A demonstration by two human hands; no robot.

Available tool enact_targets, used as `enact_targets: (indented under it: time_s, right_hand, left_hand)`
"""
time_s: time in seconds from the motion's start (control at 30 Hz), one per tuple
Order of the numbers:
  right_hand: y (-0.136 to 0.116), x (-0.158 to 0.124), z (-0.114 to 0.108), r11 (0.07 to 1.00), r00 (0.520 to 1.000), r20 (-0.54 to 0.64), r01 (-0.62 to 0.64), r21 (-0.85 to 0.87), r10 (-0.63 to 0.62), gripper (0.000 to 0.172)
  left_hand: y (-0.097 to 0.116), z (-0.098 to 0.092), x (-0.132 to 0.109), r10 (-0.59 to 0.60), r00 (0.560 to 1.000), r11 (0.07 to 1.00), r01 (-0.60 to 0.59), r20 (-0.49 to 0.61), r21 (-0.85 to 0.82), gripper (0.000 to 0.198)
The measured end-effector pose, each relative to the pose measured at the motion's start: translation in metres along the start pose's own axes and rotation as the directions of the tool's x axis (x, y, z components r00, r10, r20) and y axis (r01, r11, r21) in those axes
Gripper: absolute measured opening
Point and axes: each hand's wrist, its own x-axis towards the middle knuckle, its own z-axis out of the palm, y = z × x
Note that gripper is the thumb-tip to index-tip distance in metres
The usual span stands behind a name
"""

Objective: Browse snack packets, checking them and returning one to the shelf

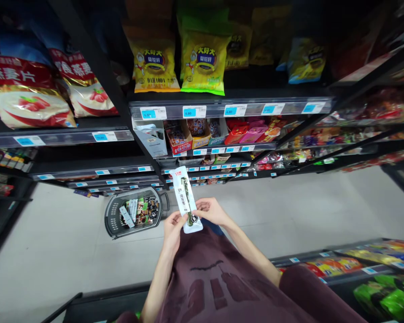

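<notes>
A long white packet with a green item inside stands upright in front of my chest. My left hand pinches its lower left edge. My right hand grips its lower right edge. Both hands are closed on the packet's bottom end. On the floor just left of my hands sits a grey shopping basket with several small packaged goods inside.
Store shelves run ahead: yellow snack bags on the upper shelf, red-and-white bags at left, small boxed snacks below. Blue price tags line the shelf edges. Another shelf with green and yellow packs is behind me at lower right. Grey floor lies between.
</notes>
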Motion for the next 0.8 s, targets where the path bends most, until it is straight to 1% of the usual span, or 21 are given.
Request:
enact_targets:
  time_s: [0.13,0.23,0.37,0.43,0.47,0.5,0.6,0.67,0.73,0.8]
  right_hand:
    - [-0.002,-0.001,0.000,1.000,1.000,-0.009,-0.013,0.001,0.013,0.030]
    - [-0.001,-0.002,-0.001,1.000,1.000,-0.010,-0.005,0.008,0.005,0.031]
    - [0.004,-0.004,0.005,1.000,0.999,0.017,0.031,0.002,-0.031,0.030]
    - [0.009,-0.002,0.008,0.999,0.999,0.028,0.043,-0.019,-0.043,0.030]
    - [0.013,0.001,0.009,0.998,0.999,0.030,0.040,-0.040,-0.039,0.032]
    - [0.017,0.005,0.008,0.997,0.998,0.042,0.041,-0.061,-0.038,0.034]
    - [0.026,0.022,0.003,0.991,0.995,0.082,0.059,-0.119,-0.049,0.038]
    - [0.026,0.033,-0.001,0.989,0.996,0.080,0.051,-0.139,-0.040,0.045]
    - [0.021,0.044,-0.004,0.988,0.998,0.051,0.049,-0.149,-0.042,0.053]
    - [0.011,0.052,-0.007,0.983,0.998,0.026,0.063,-0.171,-0.060,0.059]
  left_hand:
    - [0.003,0.003,-0.001,-0.036,0.999,0.999,0.036,0.005,-0.006,0.027]
    - [0.004,0.003,-0.002,-0.041,0.999,0.999,0.041,0.017,0.020,0.029]
    - [0.001,-0.002,-0.007,-0.002,1.000,0.997,0.001,0.013,0.076,0.033]
    - [-0.005,-0.006,-0.005,-0.026,0.999,0.996,0.023,0.043,0.082,0.038]
    - [-0.008,-0.008,-0.002,-0.032,0.998,0.997,0.029,0.045,0.065,0.042]
    - [-0.012,-0.010,0.003,-0.037,0.996,0.998,0.033,0.083,0.050,0.047]
    - [-0.018,-0.014,0.019,0.057,0.986,0.997,-0.065,0.158,0.050,0.056]
    - [-0.019,-0.017,0.026,0.108,0.969,0.987,-0.132,0.224,0.096,0.059]
    - [-0.020,-0.020,0.031,0.082,0.961,0.977,-0.130,0.265,0.169,0.060]
    - [-0.023,-0.023,0.036,0.023,0.964,0.969,-0.087,0.265,0.233,0.060]
